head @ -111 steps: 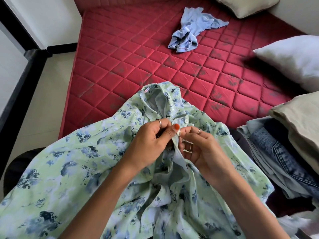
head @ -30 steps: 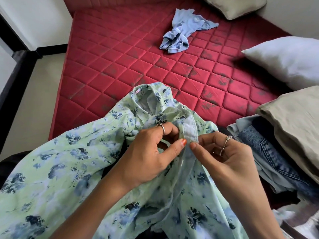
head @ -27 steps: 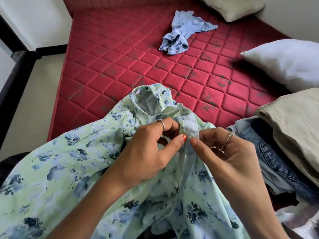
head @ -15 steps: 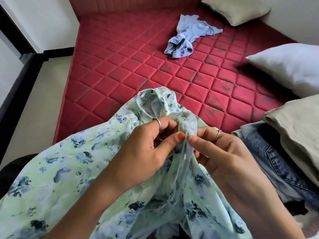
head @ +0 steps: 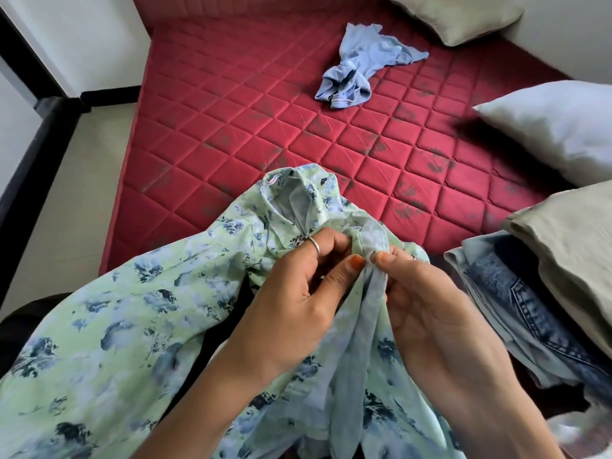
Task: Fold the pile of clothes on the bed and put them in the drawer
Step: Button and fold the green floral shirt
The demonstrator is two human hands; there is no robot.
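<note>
Her left hand and right hand met thumb to thumb, both pinching a bunched fold of the green floral shirt just below its collar. The shirt draped from the bed's near edge down under her wrists. A crumpled blue garment lay toward the far edge; folded jeans sat stacked at the right edge.
</note>
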